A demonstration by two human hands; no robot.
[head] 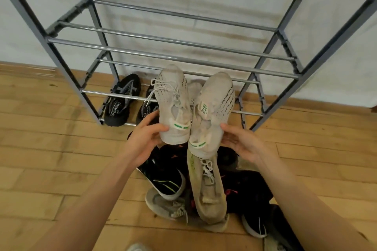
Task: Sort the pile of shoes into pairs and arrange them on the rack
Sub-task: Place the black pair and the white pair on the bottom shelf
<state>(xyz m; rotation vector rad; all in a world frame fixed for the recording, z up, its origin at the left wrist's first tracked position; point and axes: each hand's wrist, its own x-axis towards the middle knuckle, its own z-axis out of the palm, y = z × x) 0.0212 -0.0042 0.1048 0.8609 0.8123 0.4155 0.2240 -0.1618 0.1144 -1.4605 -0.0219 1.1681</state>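
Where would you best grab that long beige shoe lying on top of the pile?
Take it by the heel collar, from above on the near side. The beige shoe lies atop the pile with its heel toward the person, laces facing up; its toe is hidden behind the held white shoes, so the heel offers the freest grip.

Even, soft indoor light, faint shadows; wide-angle bending of the rack [183,44] edges, slight blur throughout.

2nd black shoe [143,113] half hidden behind white sneaker [173,104]; pale shoe [138,247] cut off btm edge.
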